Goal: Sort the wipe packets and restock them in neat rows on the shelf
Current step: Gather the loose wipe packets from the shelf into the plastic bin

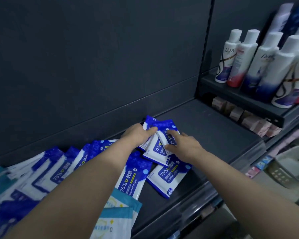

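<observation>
So, only the head view to go on. Both hands are out at the back of the shelf (211, 135), working on a small bunch of blue alcohol wipe packets (156, 149) that sits skewed and overlapping, near the rear wall. The left hand (138, 134) has its fingers (151, 131) laid close together across the top of the bunch; can't tell if the thumb is hooked underneath. The right hand (186, 145) looks to pinch the right-most packet of the bunch, forefinger on top and thumb at its lower edge.

Over to the left, a leaning row of blue packets (59, 166) runs along the shelf, with two loose packets (169, 176) lying flat just in front of the hands and some teal-and-white packets (117, 211) nearest the camera. White bottles (248, 57) stand on the next shelf over.

My read: this is the squaring-up step. Next move probably calls for tapping the bunch flush, setting it beside the row, then fetching the loose ones.
</observation>
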Available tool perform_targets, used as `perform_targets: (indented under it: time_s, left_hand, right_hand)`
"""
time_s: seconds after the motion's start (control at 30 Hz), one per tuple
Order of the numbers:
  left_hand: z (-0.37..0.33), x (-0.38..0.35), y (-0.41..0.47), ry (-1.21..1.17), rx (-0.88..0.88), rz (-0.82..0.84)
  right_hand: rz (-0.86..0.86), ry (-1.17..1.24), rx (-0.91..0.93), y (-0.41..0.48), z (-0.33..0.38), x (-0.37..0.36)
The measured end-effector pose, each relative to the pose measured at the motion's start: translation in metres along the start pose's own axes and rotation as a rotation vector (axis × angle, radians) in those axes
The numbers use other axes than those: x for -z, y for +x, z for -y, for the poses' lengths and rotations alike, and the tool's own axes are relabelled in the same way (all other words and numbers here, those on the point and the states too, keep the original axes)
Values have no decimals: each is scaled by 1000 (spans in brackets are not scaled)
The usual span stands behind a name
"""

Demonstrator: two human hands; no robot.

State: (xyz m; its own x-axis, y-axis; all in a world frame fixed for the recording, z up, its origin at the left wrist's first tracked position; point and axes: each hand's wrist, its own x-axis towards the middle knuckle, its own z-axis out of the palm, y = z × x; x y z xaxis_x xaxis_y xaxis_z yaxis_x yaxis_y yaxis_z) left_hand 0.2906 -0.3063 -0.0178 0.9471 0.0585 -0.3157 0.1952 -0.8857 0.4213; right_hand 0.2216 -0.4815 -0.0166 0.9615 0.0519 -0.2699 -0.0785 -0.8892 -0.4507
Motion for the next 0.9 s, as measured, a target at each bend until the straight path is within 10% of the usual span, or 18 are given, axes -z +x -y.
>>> perform_targets:
  time_s: [0.53,0.9]
  left_hand:
    - [23,49,-105,-798,-119,-389]
    - [119,24,-233,-686,428,-458]
  right_hand:
    - [-108,258,490,-30,71,3]
    - [303,-72,660,-102,130,-69]
